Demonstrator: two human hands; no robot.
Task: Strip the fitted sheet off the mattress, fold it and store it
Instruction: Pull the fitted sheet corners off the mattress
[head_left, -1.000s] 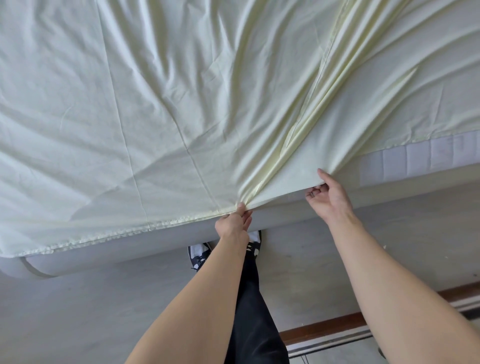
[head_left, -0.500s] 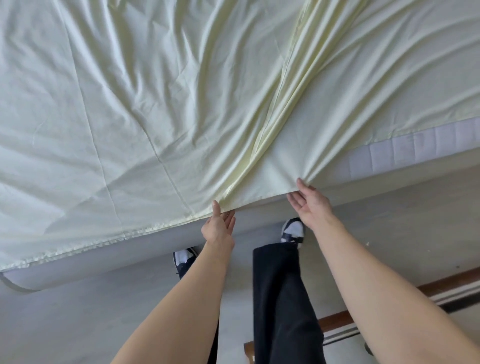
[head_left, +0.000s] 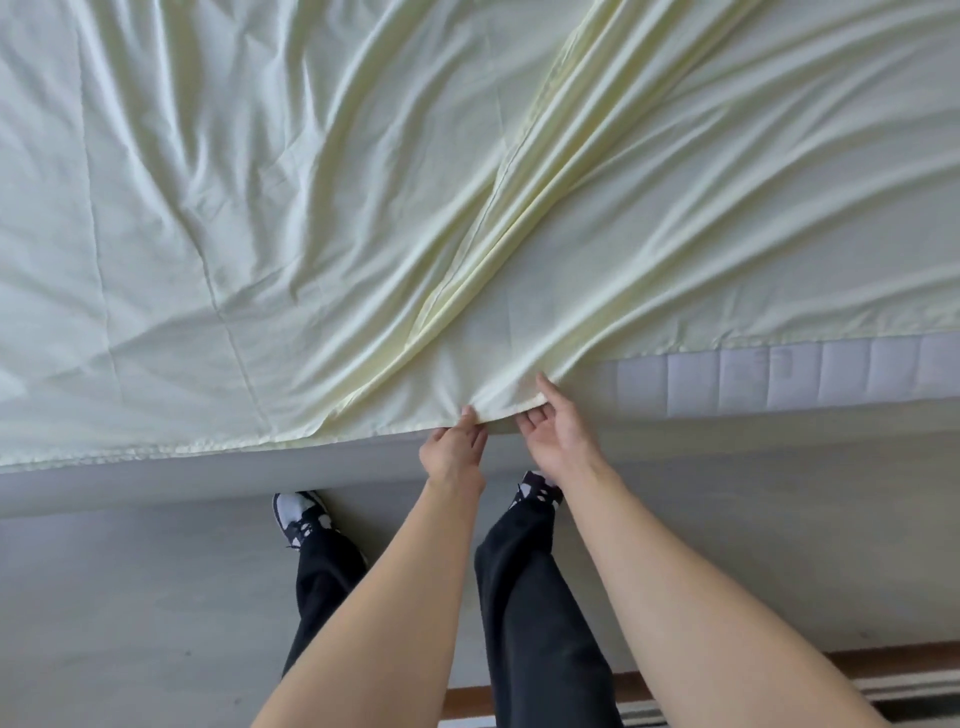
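Both hands have drawn closer together along the hem since the earlier frame. Left hand (head_left: 456, 451) and right hand (head_left: 551, 431) each pinch the edge of the pale yellow fitted sheet (head_left: 322, 218), which lies wrinkled over the white quilted mattress (head_left: 779, 376); grey floor (head_left: 130, 597) lies below.

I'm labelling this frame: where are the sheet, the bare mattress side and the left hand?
sheet (head_left: 311, 208): head view, wrinkled top.
mattress (head_left: 779, 376): head view, quilted side.
left hand (head_left: 454, 449): head view, back of hand.
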